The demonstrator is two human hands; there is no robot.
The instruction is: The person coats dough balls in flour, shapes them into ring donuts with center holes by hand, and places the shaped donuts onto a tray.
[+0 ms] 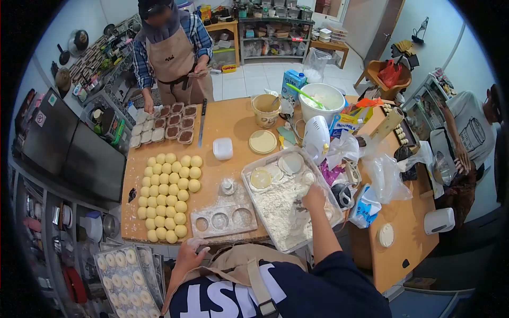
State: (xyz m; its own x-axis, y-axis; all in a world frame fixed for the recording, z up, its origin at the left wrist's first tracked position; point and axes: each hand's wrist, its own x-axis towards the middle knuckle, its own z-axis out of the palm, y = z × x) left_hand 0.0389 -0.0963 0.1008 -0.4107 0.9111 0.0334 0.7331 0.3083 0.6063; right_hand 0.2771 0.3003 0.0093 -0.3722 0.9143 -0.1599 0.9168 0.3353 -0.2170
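Observation:
My right hand (314, 196) is down in a white tray (248, 180) of flour (275, 204), its fingers closed and partly hidden. A floury pale lump shows at the fingertips; I cannot make out what it is. Round discs, one a yellowish lid-like disc (261, 178), lie at the tray's far end. My left hand (191, 255) hangs at the table's front edge, fingers apart, holding nothing. Just beyond it lies a floured board with three round holes (244, 216). Rows of yellow dough balls (172, 193) sit on the table to the left.
A co-worker (172, 53) stands across the table by small tubs with brown filling (172, 119). A knife (203, 122), a white bucket (321, 114) and a hand mixer (316, 139) are on the table. Trays of dough rings (127, 278) stand low left. Another person (466, 127) is at right.

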